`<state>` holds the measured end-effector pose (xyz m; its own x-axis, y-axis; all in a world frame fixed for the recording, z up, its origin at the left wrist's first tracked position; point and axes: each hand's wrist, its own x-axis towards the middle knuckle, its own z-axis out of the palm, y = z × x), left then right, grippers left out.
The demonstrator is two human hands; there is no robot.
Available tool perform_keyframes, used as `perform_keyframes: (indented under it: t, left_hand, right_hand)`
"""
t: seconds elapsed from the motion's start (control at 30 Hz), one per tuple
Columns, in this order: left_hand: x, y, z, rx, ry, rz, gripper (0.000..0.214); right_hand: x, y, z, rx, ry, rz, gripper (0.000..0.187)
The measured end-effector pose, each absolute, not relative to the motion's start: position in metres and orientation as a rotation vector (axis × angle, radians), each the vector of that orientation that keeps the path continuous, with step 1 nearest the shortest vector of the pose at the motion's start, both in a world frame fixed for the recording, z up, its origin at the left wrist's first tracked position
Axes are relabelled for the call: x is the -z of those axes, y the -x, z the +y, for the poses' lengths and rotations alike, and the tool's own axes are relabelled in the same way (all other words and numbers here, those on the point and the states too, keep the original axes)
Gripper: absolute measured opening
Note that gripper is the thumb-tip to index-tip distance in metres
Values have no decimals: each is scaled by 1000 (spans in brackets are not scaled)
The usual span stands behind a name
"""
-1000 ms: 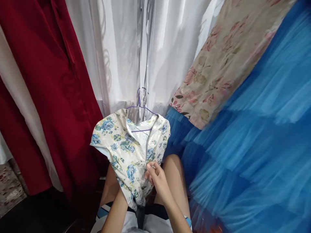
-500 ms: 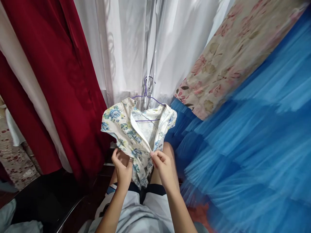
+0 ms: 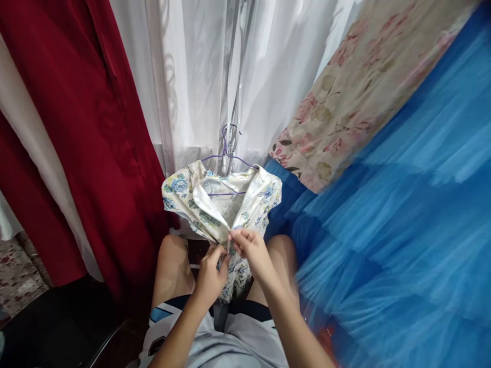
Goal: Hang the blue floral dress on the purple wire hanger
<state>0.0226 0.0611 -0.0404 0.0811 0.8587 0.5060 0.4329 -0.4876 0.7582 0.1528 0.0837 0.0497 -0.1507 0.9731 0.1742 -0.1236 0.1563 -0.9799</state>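
Note:
A white floral garment (image 3: 209, 217) with blue roses and short sleeves hangs on a purple wire hanger (image 3: 224, 148), its front opening parted in a V with white inner edges. At the bottom of the V, my right hand (image 3: 251, 250) pinches the opening's edges. Just below and to the left, my left hand (image 3: 210, 268) has thumb and fingers closed on the fabric near the same front edge. The hands are close together but apart. The garment's lower part falls between my knees and is partly hidden by my hands.
White curtain-like cloth (image 3: 192, 76) hangs behind the hanger. Dark red cloth (image 3: 88, 128) hangs on the left. To the right are a pink-flowered cloth (image 3: 326, 128) and a layered blue tulle skirt (image 3: 402, 230). A black glossy surface (image 3: 61, 327) lies at lower left.
My left hand has moved right, from the garment's side to its front edge, and closed there. The right hand has shifted slightly left and up, and the V opening sits more centred.

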Motion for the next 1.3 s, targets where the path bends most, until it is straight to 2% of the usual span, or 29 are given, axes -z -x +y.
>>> perform_keyframes:
  t: [0.17, 0.27, 0.53, 0.63, 0.73, 0.8, 0.87, 0.97, 1.03, 1.1, 1.17, 1.3]
  left_hand:
    - [41, -13, 77, -1433, -2070, 1336, 17]
    - [50, -4, 87, -1477, -2052, 1404, 16]
    - [93, 19, 106, -1383, -2041, 1450, 15]
    - [92, 26, 119, -1446, -2052, 1458, 8]
    - [57, 28, 131, -1649, -2022, 1471, 23]
    - [13, 25, 137, -1844, -1979, 1471, 34]
    - [-42, 22, 143, -2032, -2014, 1385, 36]
    - [-120, 22, 159, -1932, -2270, 1081, 41]
    - [-153, 26, 172, -1680, -2484, 987, 31]
    - [-170, 27, 183, -1453, -2650, 975, 19]
    - [-176, 25, 188, -1386, -2727, 993, 15]
    - [-179, 32, 188, -1731, -2566, 1048, 15]
  right_hand:
    - [-133, -156, 165, -1275, 762, -1237, 22]
    - [-160, -146, 194, -1279, 755, -1206, 17]
    - [-152, -136, 201, -1225, 703, -1188, 21]
    - [-150, -141, 198, -1162, 745, -1289, 23]
    - [-148, -143, 191, -1095, 775, -1389, 27]
    - [-145, -142, 186, -1078, 770, -1436, 29]
    - [-143, -139, 184, -1067, 749, -1459, 30]
    - [-142, -136, 184, -990, 716, -1515, 32]
    - [-141, -138, 187, -907, 703, -1560, 32]
    - [-139, -140, 193, -841, 707, -1599, 31]
    - [-132, -141, 199, -752, 763, -1625, 31]
    - [-104, -140, 207, -561, 967, -1667, 32]
